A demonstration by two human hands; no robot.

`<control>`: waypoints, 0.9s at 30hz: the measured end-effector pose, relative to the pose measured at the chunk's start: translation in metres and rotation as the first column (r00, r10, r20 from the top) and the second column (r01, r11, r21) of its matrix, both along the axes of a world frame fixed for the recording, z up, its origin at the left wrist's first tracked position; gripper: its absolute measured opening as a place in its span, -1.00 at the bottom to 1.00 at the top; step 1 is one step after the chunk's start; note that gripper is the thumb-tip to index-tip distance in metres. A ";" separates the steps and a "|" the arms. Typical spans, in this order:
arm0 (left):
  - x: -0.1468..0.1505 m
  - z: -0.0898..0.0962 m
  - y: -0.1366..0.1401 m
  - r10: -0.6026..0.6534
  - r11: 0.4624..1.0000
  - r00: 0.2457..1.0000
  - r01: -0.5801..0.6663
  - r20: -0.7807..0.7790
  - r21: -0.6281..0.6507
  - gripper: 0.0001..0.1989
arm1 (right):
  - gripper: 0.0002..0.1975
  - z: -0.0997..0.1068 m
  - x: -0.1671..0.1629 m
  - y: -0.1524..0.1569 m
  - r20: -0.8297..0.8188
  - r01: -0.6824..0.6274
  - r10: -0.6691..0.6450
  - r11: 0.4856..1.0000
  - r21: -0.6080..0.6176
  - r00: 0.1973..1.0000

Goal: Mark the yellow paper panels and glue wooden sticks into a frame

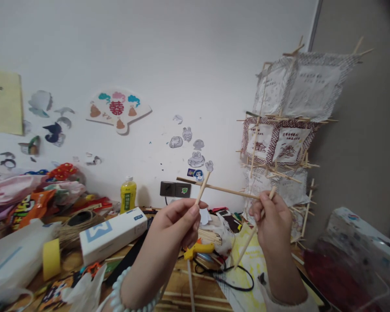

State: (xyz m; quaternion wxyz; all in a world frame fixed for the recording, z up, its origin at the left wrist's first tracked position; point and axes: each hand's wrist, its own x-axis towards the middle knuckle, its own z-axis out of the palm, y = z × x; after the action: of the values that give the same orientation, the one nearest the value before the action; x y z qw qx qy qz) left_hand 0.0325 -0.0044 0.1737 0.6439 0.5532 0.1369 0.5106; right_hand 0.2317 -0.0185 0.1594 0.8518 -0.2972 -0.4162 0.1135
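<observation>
My left hand [177, 227] pinches a thin wooden stick [203, 188] between thumb and fingers, its tip pointing up. My right hand [274, 219] is closed on two more sticks. One, a crosswise stick [230, 191] with a darkened far end, runs left and passes behind the upright stick. The other, a slanting stick [246, 248], comes down out of my fist towards the table. Whether the sticks are joined where they cross, I cannot tell. Below my hands lies a yellow glue gun [199, 249] with a black cable [247, 284], near a bundle of sticks [209, 236].
A tiered lantern-like stick frame with paper panels [277, 141] stands at the right, close to my right hand. At the left are a white box [113, 234], a yellow tape roll [51, 259], twine [63, 232] and a drink bottle [128, 195]. A power socket [175, 189] is on the wall.
</observation>
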 end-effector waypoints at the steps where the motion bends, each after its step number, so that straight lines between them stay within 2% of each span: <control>1: 0.000 0.000 0.000 -0.002 1.000 1.000 0.002 0.002 -0.001 -0.76 | -0.80 0.000 0.000 0.000 -0.001 0.006 -0.006 1.000 -0.004 1.000; 27: 0.001 0.000 0.005 0.003 1.000 0.999 -0.003 0.042 0.001 -0.77 | -0.80 0.001 0.000 -0.002 0.008 0.036 -0.036 0.999 -0.009 0.999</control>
State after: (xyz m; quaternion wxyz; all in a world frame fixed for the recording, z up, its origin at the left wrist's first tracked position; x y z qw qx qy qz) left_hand 0.0331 0.0005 0.1740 0.6454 0.5426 0.1240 0.5231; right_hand 0.2315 -0.0206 0.1600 0.8507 -0.3089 -0.4137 0.0988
